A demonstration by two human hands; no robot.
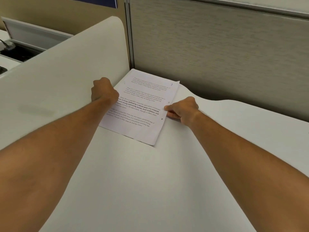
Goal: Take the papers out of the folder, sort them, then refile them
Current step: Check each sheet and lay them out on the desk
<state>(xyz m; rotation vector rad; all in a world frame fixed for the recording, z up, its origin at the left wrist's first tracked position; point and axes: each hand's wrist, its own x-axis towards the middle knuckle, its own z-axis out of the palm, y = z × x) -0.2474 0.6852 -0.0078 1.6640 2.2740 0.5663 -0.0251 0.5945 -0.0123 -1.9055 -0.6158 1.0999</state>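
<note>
Item: papers, a punched, printed stack lying inside the open folder on the desk. Our right hand pinches the stack's right edge. Our left hand, fingers curled, holds up the raised folder cover; the fingertips are hidden. Risks, as we judge: a one-edge pinch may lift only the top sheets and fan the rest; a released cover would drop onto the stack.

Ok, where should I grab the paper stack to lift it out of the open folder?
Take the paper stack by its right long edge, the side with the punch holes, coming in from the right. That edge lies free on the folder, while the lifted cover crowds the left. The right hand already pinches there; the left hand grips the cover.
</note>
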